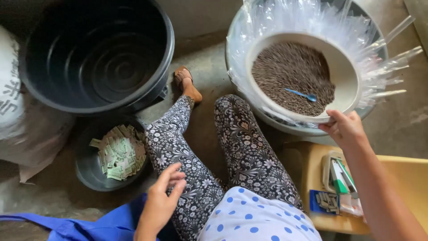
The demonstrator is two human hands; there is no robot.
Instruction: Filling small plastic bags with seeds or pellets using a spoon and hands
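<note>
Right hand (pixel 345 127) grasping rim of seed bowl (pixel 345 73); left hand (pixel 162 196) released over knee. One-sided hold: bowl may tip, spilling seeds (pixel 292 76) onto floor.

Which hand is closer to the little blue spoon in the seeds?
The right hand. It grips the rim of the white bowl just below the blue spoon. The left hand hovers far off, over the patterned legs.

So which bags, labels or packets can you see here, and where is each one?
White sack: far left edge, bulging, dark printed characters.
Paper labels: a heap of small green-and-white slips in the small dark bowl.
Clear plastic bags: long narrow sleeves spread under the cream bowl of dark seeds.
Blue box: flat, on the yellow stool.
</note>
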